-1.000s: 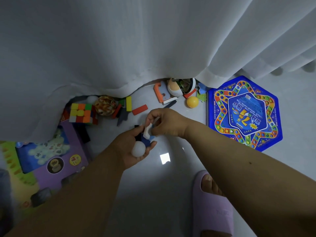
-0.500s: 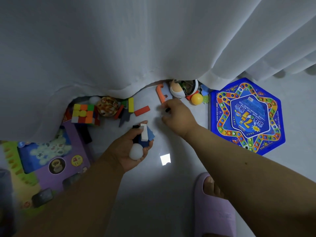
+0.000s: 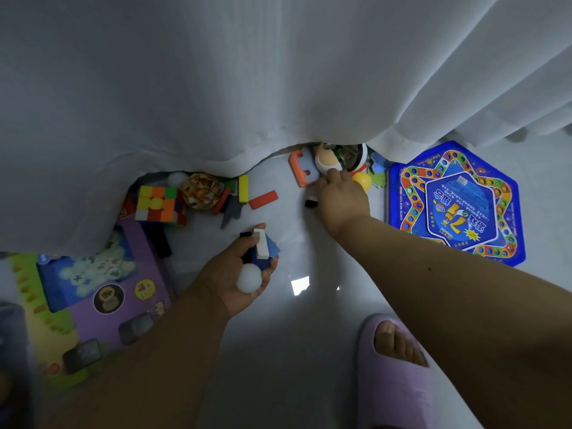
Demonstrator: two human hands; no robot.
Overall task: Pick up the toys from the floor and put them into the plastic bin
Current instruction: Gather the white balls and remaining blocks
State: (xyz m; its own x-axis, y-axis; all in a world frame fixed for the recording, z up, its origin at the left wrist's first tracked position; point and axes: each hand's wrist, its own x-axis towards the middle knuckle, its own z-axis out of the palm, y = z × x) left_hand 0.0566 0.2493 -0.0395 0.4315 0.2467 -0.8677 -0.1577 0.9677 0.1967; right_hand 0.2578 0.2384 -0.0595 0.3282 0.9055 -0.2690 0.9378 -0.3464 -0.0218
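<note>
My left hand (image 3: 238,270) is cupped palm-up over the floor, shut on a white ball (image 3: 249,281), a white block (image 3: 262,246) and blue and black pieces (image 3: 274,248). My right hand (image 3: 342,198) reaches to the curtain hem, fingertips at an orange-and-blue piece (image 3: 301,168) and an egg-shaped toy (image 3: 325,158); whether it grips anything is hidden. A black block (image 3: 310,202) lies by its thumb, and a yellow ball (image 3: 362,180) sits beside it. Further left lie a red block (image 3: 263,199), a yellow block (image 3: 243,188), a patterned ball (image 3: 200,191) and a puzzle cube (image 3: 158,205). No plastic bin is in view.
A white curtain (image 3: 278,88) hangs over the back and covers part of the toys. A blue hexagonal game board (image 3: 455,209) lies at the right and a purple toy box (image 3: 102,292) at the left. My foot in a lilac slipper (image 3: 396,376) stands at the front.
My right hand left the white block in my left hand and moved away towards the toys at the curtain hem. My left hand stayed with its load.
</note>
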